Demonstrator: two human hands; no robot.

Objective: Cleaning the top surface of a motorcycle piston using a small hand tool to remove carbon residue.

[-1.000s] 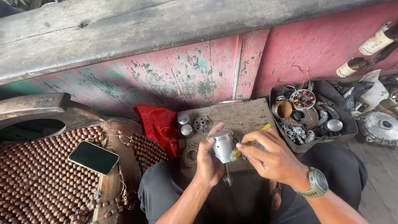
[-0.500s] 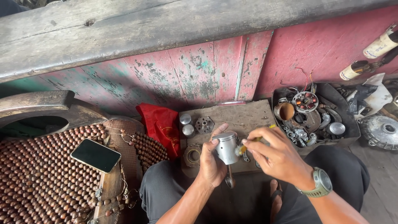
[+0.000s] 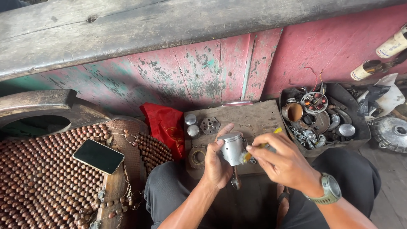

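Observation:
My left hand [image 3: 215, 163] grips a silver metal piston [image 3: 232, 148], and its connecting rod [image 3: 235, 179] hangs down below the fingers. My right hand [image 3: 282, 159], with a grey watch on the wrist, pinches a small yellow-handled tool [image 3: 262, 147] whose tip touches the side of the piston. Both hands are held over my lap, just in front of a worn wooden board [image 3: 254, 116].
On the board lie two small metal cylinders [image 3: 191, 125], a gear [image 3: 210, 125] and a ring [image 3: 197, 157]. A black tray [image 3: 360, 127] of engine parts sits right. A red cloth [image 3: 163, 123], a beaded seat cover [image 3: 42, 169] and a phone [image 3: 98, 156] lie left.
My hands stay together on the piston with only a slight shift; the camera view has drifted a little.

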